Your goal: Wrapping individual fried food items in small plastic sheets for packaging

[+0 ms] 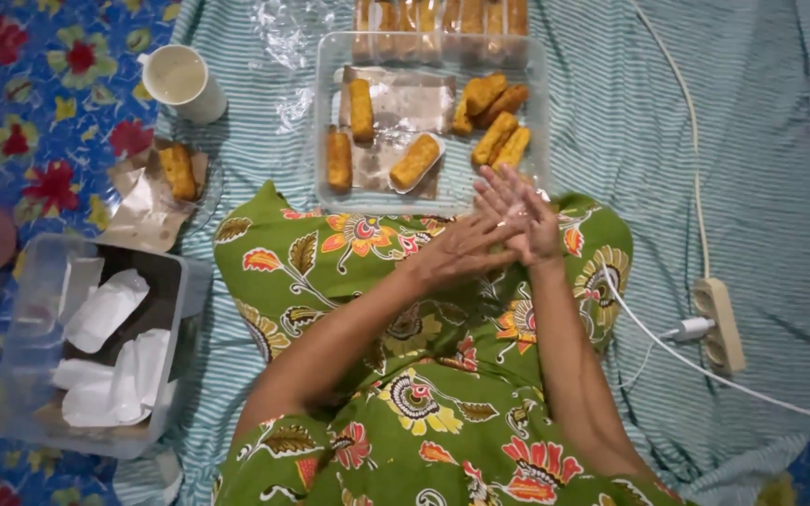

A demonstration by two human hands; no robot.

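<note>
My left hand [457, 253] and my right hand [517, 215] are pressed together over my lap, fingers spread, holding nothing. They hover just in front of a clear plastic tray [330, 112] with brown paper lining and several golden fried rolls [414, 161]. One roll sits in a small white wrapper near the tray's front. My knees are covered by a green flowered cloth [377, 309].
A white cup [180, 82] stands at the upper left. A fried roll on brown paper [178, 171] lies below it. A clear box of white wrappers [96, 347] sits at left. A power strip [719, 323] with white cable lies at right. More rolls [442, 17] line the far edge.
</note>
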